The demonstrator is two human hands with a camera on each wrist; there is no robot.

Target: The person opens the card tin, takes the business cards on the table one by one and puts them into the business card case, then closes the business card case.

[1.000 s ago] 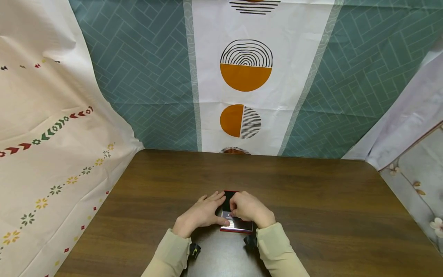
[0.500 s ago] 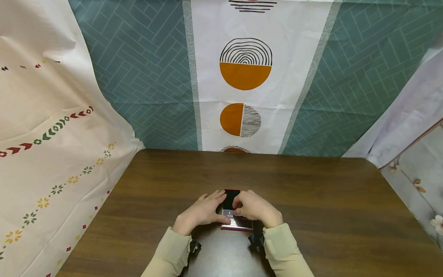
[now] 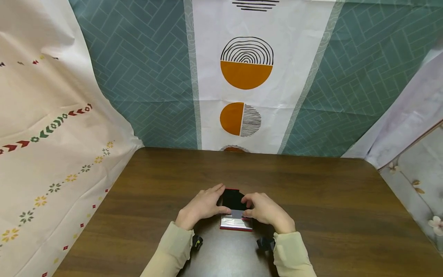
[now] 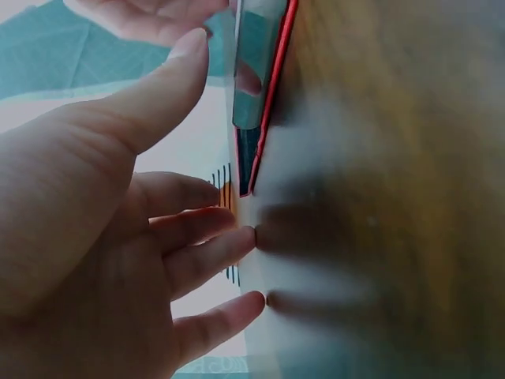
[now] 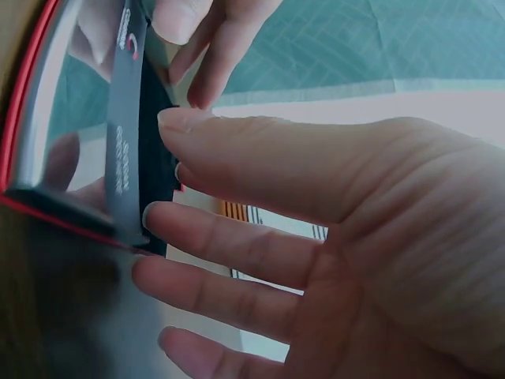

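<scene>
A flat, red-edged rectangular object (image 3: 236,224) lies on the table between the hands; its kind is unclear. Its near part is glossy and mirror-like, its far part black. Across it runs a grey band (image 5: 124,170) with small lettering. At its left side is my left hand (image 3: 202,207), fingers spread and thumb reaching toward the band. The left wrist view shows nothing in that hand's grasp. My right hand (image 3: 268,211) is at the object's right side, fingers loosely bent. In the right wrist view its fingertips (image 5: 162,217) are close to the edge; contact is uncertain.
The brown wooden table (image 3: 332,200) spreads out around the hands. A patterned cloth (image 3: 166,77) hangs behind its far edge, and a light cloth (image 3: 69,165) drapes along the left. Dark wrist devices (image 3: 265,243) sit under the sleeves.
The right hand has moved right, off the middle of the object, and its bent fingers have loosened. More of the glossy part and grey band now shows. The left hand has shifted slightly.
</scene>
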